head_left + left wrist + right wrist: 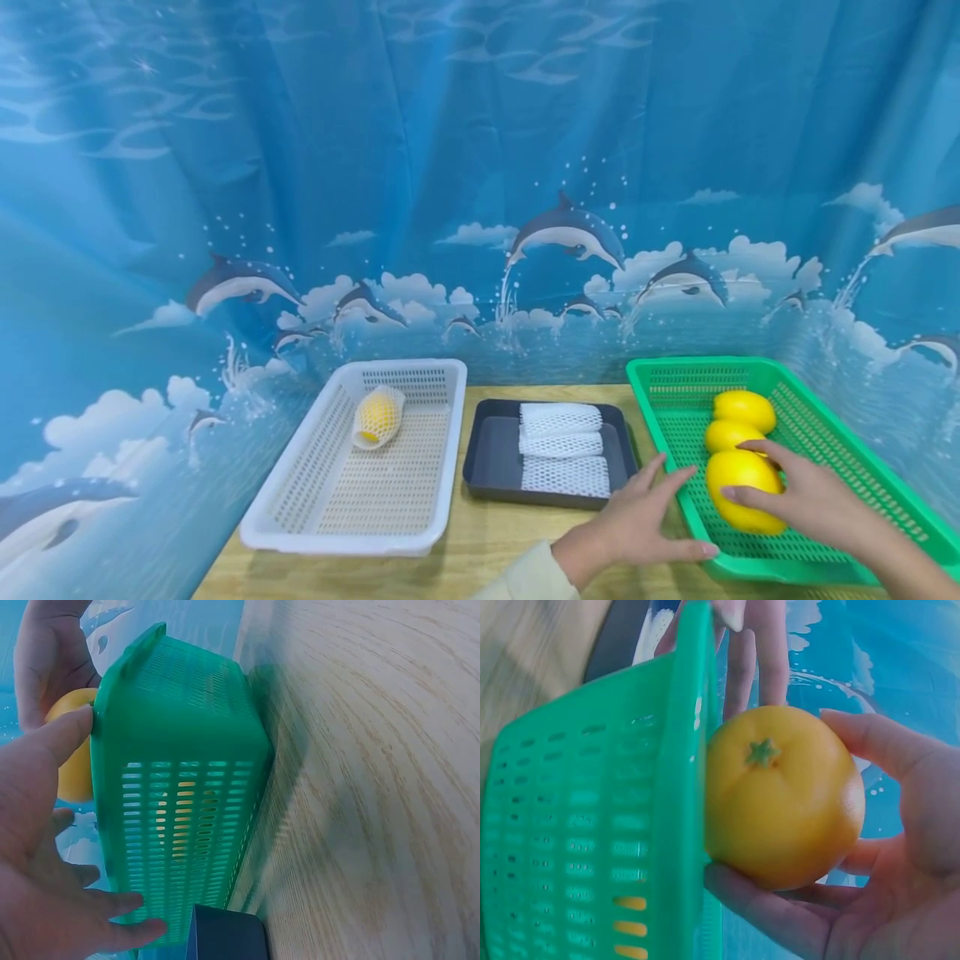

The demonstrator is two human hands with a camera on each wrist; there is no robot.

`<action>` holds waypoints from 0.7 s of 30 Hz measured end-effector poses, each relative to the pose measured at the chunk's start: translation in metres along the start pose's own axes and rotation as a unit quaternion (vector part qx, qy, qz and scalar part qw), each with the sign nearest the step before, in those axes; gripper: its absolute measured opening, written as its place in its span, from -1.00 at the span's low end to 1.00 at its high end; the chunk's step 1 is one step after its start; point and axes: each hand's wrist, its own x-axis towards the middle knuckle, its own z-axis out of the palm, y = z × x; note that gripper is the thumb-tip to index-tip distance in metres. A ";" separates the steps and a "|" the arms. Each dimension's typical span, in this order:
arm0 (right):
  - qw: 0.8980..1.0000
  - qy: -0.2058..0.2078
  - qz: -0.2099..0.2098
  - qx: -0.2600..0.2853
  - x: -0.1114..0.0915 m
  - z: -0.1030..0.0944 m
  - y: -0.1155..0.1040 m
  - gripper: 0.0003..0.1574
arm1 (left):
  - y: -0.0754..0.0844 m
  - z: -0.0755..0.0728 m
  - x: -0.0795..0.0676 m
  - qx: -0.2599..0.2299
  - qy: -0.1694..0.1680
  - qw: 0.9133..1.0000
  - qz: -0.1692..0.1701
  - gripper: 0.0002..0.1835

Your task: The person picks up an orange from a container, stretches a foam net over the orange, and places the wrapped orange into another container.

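My right hand (813, 500) grips a large yellow citrus fruit (742, 492) at the near end of the green basket (693, 525), thumb on one side and fingers on the other. A green star-shaped stem end shows on this fruit (780, 802) in the right wrist view, where it stands up at the basket rim. Behind it in the basket lie two more yellow fruits (744, 410). My left hand (637, 521) is spread along the basket's left side, its thumb at the rim near the front corner and its fingers stretched out, holding nothing.
Left of the basket, a dark grey tray (491, 458) holds several white foam net sleeves (562, 477). Farther left stands a white basket (352, 542) with one fruit in a foam net (378, 417). All stand on a wooden table (480, 533) before a dolphin-print curtain (450, 167).
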 end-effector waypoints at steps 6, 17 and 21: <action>1.000 -0.005 -0.002 0.028 -0.003 0.002 -0.005 -0.07 | 0.002 -0.002 0.000 0.008 0.035 0.999 0.021 -0.04; 0.956 -0.115 0.008 0.271 0.000 0.006 -0.013 -0.04 | -0.001 -0.010 -0.002 0.049 0.154 0.978 0.135 0.06; 0.901 -0.194 -0.020 0.388 0.007 0.007 -0.006 -0.11 | -0.005 -0.016 -0.004 0.099 0.202 0.952 0.206 0.12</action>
